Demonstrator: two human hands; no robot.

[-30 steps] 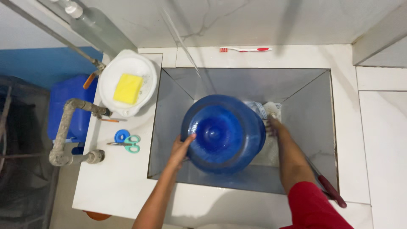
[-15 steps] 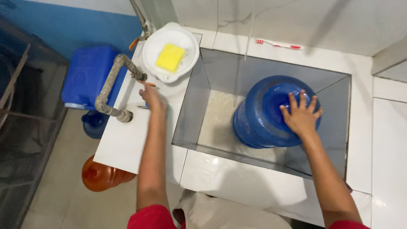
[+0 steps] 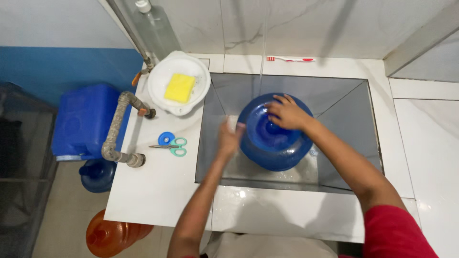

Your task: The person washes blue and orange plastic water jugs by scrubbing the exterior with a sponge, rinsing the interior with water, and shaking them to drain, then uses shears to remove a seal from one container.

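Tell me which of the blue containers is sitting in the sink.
The big round blue water jug under the right hand; the square blue jerrycan sits outside, left of the counter.

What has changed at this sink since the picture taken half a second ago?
The left hand has left the pipe on the counter and come across to the side of the big blue water jug in the sink; it is blurred with motion. The right hand stays flat on the jug's upturned base. The bowl with the yellow sponge, the scissors and the toothbrush have not moved.
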